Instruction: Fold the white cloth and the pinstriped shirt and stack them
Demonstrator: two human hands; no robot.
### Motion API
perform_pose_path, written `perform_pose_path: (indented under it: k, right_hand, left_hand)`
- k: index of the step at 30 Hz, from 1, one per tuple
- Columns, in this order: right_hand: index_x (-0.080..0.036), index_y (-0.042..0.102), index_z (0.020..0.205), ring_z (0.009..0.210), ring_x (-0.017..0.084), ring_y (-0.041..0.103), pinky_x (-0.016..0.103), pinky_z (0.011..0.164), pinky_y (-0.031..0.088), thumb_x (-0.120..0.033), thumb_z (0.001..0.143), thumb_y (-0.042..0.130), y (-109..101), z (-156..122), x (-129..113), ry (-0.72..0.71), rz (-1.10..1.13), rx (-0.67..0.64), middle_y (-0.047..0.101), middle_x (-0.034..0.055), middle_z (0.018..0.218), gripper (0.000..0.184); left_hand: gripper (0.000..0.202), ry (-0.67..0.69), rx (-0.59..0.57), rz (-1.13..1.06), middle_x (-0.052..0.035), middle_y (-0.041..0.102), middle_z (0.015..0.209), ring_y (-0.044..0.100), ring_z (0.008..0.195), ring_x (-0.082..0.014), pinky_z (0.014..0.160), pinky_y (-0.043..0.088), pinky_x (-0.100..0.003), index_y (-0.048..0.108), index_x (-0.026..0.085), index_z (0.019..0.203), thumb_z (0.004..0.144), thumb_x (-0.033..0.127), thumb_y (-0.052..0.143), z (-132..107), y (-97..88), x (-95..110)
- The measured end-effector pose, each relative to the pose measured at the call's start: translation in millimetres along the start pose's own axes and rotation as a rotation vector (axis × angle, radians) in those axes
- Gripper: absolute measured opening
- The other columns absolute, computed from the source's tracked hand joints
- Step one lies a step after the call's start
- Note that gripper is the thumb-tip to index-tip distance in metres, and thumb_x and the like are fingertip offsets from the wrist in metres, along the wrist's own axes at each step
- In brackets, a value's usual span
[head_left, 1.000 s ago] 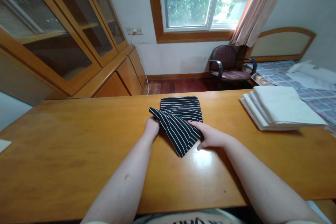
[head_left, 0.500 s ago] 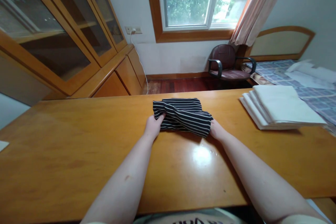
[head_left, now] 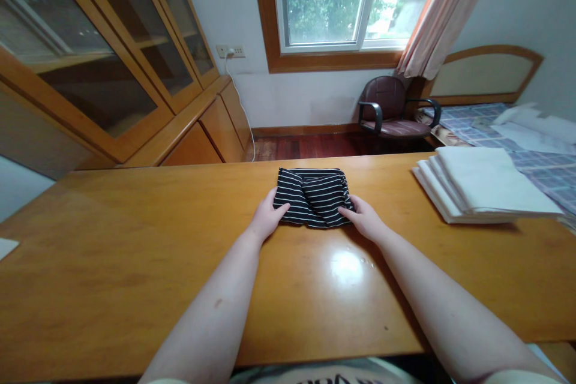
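Observation:
A black cloth with thin white stripes (head_left: pixel 312 198) lies folded into a rough rectangle near the far side of the wooden table (head_left: pixel 135 252). Its top layer has a crease and a slight bulge in the middle. My left hand (head_left: pixel 269 216) grips the cloth's left edge, thumb on top and the other fingers mostly hidden. At the right edge, my right hand (head_left: pixel 363 216) holds the cloth in the same way, its thumb pressing on the near right corner.
A stack of folded white sheets (head_left: pixel 481 186) sits at the table's right. Beyond the far edge stand a dark red armchair (head_left: pixel 389 105) and a bed with a checked cover (head_left: pixel 477 120). A glass-door cabinet (head_left: pixel 148 66) is at the left. A white corner (head_left: pixel 6 247) shows at the left edge.
The twisted upper layer of the cloth now lies flatter over the rest. Its left edge has shifted right, and its right edge has drawn in with my right hand.

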State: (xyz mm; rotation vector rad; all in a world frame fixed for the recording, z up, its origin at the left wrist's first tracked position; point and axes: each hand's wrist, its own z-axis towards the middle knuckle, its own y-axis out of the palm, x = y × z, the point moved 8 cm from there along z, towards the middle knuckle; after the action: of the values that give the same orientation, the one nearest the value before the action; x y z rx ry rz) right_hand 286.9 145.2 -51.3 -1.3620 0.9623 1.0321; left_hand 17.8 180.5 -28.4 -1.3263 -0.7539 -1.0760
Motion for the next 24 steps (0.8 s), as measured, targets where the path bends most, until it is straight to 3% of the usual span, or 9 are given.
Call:
perform_pose_path:
  k: [2, 5, 9, 15, 18, 24]
  right_hand:
    - [-0.018, 0.062, 0.098, 0.091, 0.022, 0.06, 0.037, 0.084, 0.046, -0.043, 0.078, 0.059, -1, -1, -6, -0.038, 0.087, 0.003, 0.068, 0.0054, 0.097, 0.033]
    - [-0.018, 0.062, 0.095, 0.087, 0.021, 0.06, 0.035, 0.081, 0.046, -0.045, 0.081, 0.054, -15, -4, -12, -0.11, 0.198, 0.144, 0.067, 0.0047, 0.093, 0.031]
    - [-0.018, 0.063, 0.094, 0.088, 0.021, 0.058, 0.033, 0.079, 0.044, -0.049, 0.084, 0.047, -36, -6, -12, -0.098, 0.087, 0.346, 0.067, 0.0053, 0.091, 0.036]
    - [-0.018, 0.063, 0.07, 0.07, 0.022, 0.058, 0.03, 0.062, 0.039, -0.056, 0.077, 0.05, -37, -1, 0, 0.192, -0.329, 0.281, 0.065, 0.0044, 0.069, 0.041]
    - [-0.018, 0.061, 0.068, 0.066, 0.021, 0.058, 0.028, 0.059, 0.038, -0.055, 0.075, 0.053, -36, -1, -1, 0.207, -0.393, 0.261, 0.064, 0.004, 0.066, 0.039]
    - [-0.019, 0.057, 0.065, 0.068, 0.021, 0.058, 0.029, 0.06, 0.039, -0.044, 0.085, 0.036, -37, 1, 3, 0.181, -0.457, 0.254, 0.063, 0.0053, 0.067, 0.038]
  left_hand:
    - [0.057, 0.074, 0.01, 0.024, -0.0092, 0.058, 0.126, 0.054, 0.115, -0.0229, 0.102, 0.039, -0.038, 0.048, 0.018, 0.129, 0.077, 0.037, 0.062, -3, 1.3, 6]
    - [0.053, 0.143, 0.072, 0.061, -0.0084, 0.058, 0.127, 0.053, 0.118, -0.0214, 0.103, 0.038, -0.036, 0.049, 0.019, 0.129, 0.081, 0.039, 0.058, -6, 0.4, 13]
    - [0.049, 0.076, 0.092, 0.147, -0.0071, 0.059, 0.125, 0.055, 0.114, -0.0207, 0.099, 0.041, -0.035, 0.047, 0.021, 0.13, 0.084, 0.038, 0.053, -3, 3.2, 11]
    - [0.046, -0.22, -0.008, 0.428, -0.0138, 0.064, 0.116, 0.06, 0.105, -0.0265, 0.09, 0.044, -0.037, 0.055, 0.017, 0.121, 0.082, 0.042, 0.054, 2, 8.5, -16]
    - [0.049, -0.256, 0.031, 0.4, -0.0153, 0.062, 0.119, 0.058, 0.108, -0.0283, 0.09, 0.042, -0.038, 0.054, 0.017, 0.123, 0.083, 0.045, 0.052, 0, 4.4, -17]
    - [0.064, -0.319, 0.0, 0.394, -0.0145, 0.066, 0.109, 0.062, 0.099, -0.0285, 0.084, 0.045, -0.037, 0.046, 0.018, 0.132, 0.073, 0.038, 0.063, -5, 3.0, -18]
